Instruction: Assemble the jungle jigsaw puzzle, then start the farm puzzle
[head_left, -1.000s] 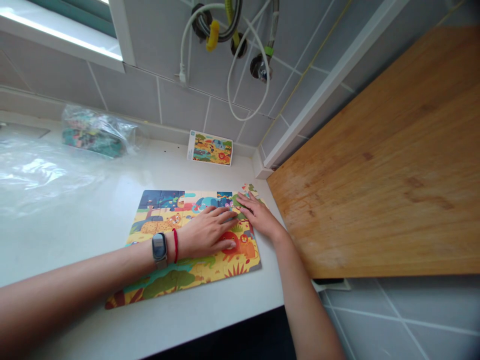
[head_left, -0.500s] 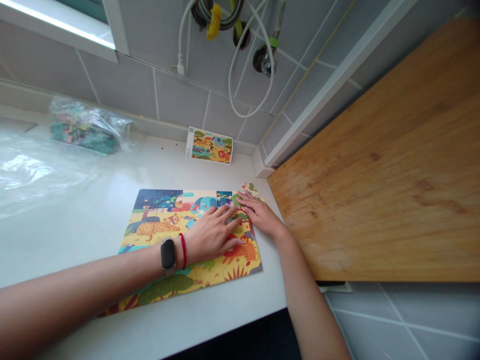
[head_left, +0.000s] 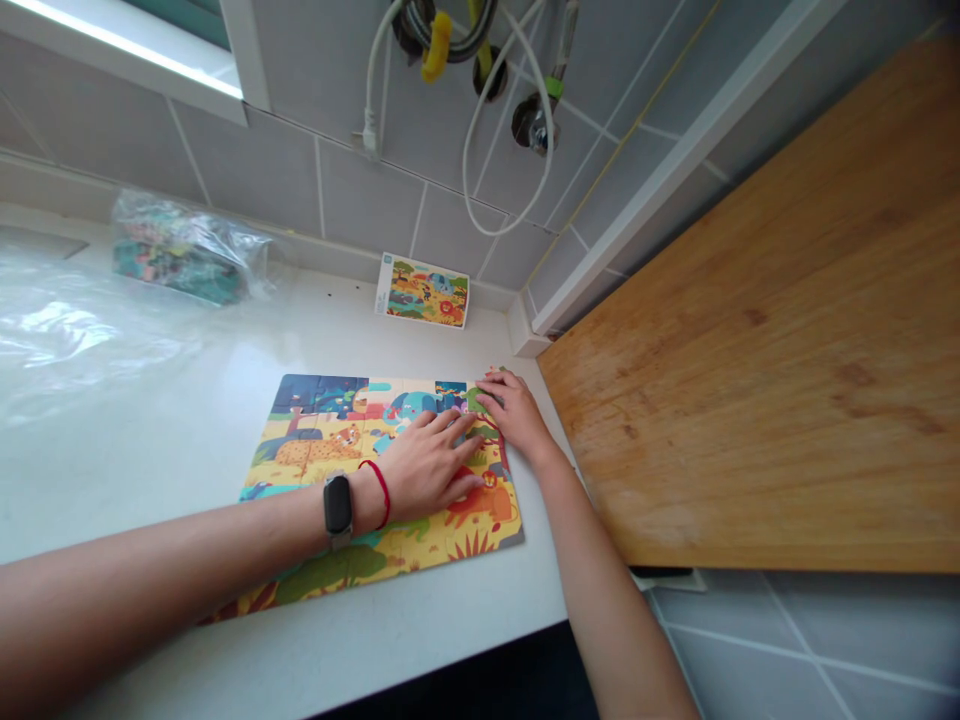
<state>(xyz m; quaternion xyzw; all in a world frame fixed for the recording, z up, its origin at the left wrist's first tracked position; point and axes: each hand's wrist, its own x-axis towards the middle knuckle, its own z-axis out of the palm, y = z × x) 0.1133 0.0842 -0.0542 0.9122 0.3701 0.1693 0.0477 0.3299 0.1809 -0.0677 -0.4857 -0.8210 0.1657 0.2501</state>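
A colourful animal jigsaw puzzle (head_left: 322,450) lies on the white counter, most of its pieces joined. My left hand (head_left: 431,465), with a watch and a red band at the wrist, rests flat on the right half of the puzzle with its fingers spread. At the puzzle's upper right corner is my right hand (head_left: 517,412), its fingers bent over the edge and over a loose piece (head_left: 495,371) that is mostly hidden beneath them. Whether the fingers grip that piece cannot be made out.
A picture card (head_left: 427,292) of the same scene leans at the wall. Clear plastic bags (head_left: 187,250) with pieces inside lie at the back left. A wooden board (head_left: 765,370) stands along the right side. Hoses and a white cable (head_left: 466,170) hang above.
My right hand has moved slightly up, and its fingers have bent over the loose piece at the corner. My left hand stays in place on the puzzle. The view has shifted a little.
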